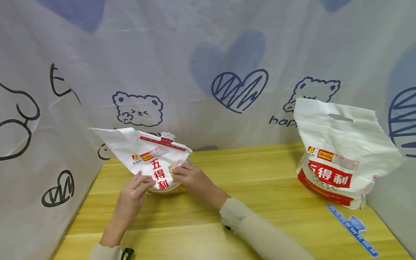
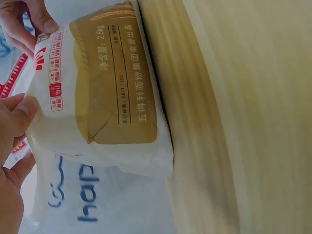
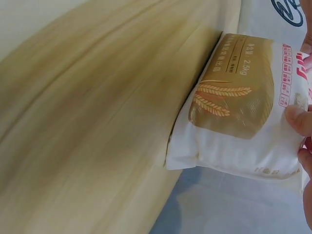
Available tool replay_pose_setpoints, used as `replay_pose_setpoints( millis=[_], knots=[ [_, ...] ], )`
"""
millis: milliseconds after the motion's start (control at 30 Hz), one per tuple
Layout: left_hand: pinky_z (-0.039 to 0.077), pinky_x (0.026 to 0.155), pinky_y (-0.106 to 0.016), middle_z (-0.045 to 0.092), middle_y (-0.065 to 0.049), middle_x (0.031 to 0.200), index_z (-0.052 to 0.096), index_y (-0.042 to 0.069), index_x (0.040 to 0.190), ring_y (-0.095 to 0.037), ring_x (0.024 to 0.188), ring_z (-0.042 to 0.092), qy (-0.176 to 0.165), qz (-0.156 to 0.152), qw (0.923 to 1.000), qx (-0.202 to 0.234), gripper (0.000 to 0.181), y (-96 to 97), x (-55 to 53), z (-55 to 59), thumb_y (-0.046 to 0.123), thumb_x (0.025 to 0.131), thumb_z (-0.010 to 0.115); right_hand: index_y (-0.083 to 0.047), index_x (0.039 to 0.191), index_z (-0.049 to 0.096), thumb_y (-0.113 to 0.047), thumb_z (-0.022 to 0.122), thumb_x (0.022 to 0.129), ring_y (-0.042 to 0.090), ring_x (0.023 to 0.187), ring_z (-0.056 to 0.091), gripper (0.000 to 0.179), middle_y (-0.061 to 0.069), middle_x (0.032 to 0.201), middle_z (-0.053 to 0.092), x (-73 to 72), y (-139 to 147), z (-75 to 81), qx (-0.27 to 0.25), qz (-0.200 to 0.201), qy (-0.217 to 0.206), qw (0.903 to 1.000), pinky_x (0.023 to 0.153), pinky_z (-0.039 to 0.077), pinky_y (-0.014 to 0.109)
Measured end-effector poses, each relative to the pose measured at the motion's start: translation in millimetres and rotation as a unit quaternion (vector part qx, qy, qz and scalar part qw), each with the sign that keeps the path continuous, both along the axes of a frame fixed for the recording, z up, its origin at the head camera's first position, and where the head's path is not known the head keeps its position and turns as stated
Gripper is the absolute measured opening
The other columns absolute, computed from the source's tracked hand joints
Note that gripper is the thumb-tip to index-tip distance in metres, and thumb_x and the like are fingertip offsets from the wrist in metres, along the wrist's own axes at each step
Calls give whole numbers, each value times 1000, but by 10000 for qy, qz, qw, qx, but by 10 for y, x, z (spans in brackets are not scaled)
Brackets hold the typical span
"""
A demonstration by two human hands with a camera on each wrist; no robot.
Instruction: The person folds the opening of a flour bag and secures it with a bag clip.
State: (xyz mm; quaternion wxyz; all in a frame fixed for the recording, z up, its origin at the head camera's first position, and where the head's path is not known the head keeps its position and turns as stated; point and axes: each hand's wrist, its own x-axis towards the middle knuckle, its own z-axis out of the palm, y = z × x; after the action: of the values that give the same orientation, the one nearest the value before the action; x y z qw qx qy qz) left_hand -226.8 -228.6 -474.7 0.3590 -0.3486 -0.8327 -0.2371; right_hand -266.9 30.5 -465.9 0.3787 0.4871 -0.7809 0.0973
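A white flour bag (image 1: 156,159) with red lettering and a brown lower panel (image 2: 117,78) stands at the left of the table, its top folded over. Across that fold sits a red and white sealing clip (image 1: 162,142). My left hand (image 1: 133,193) grips the bag's left side, with the thumb (image 2: 24,109) on the printed front. On the opposite side my right hand (image 1: 196,180) pinches the bag, its thumb (image 3: 300,119) pressed against the white front. Both hands hold it at about mid-height.
A second white flour bag (image 1: 331,162), with a handle slot at its top, stands upright at the right. In front of it a blue sealing clip (image 1: 352,231) lies on the wooden table (image 1: 247,180). Printed white cloth (image 1: 182,54) hangs behind and along both sides.
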Motion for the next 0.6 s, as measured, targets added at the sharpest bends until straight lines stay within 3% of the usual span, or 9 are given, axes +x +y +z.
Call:
replay_pose_setpoints(
  millis=[233,433,600],
  knots=[
    [40,115,-41,71,-14,103,77,-4,97,-35,103,66,-83,122,9999,32,37,-244,-43,-31,-31,72,71,-9,115,77,-2,71,95,16,112,62,22,0,120,71,-52,-275,-23,67,-126,-432,9990,105,46,22],
    [42,113,-39,72,-15,100,78,-5,95,-36,99,67,226,244,9991,268,43,-399,-97,-21,-37,67,70,-9,119,76,-1,68,96,15,118,60,25,0,126,69,-91,-512,-30,-55,-197,-810,9965,110,40,19],
    [41,114,-38,72,-16,100,78,-6,96,-37,101,66,52,404,9984,402,39,-487,-146,2,-35,72,68,-11,120,76,-1,68,97,13,121,59,26,-2,128,68,-131,-660,-11,-123,-436,-910,9948,113,36,18]
  ],
)
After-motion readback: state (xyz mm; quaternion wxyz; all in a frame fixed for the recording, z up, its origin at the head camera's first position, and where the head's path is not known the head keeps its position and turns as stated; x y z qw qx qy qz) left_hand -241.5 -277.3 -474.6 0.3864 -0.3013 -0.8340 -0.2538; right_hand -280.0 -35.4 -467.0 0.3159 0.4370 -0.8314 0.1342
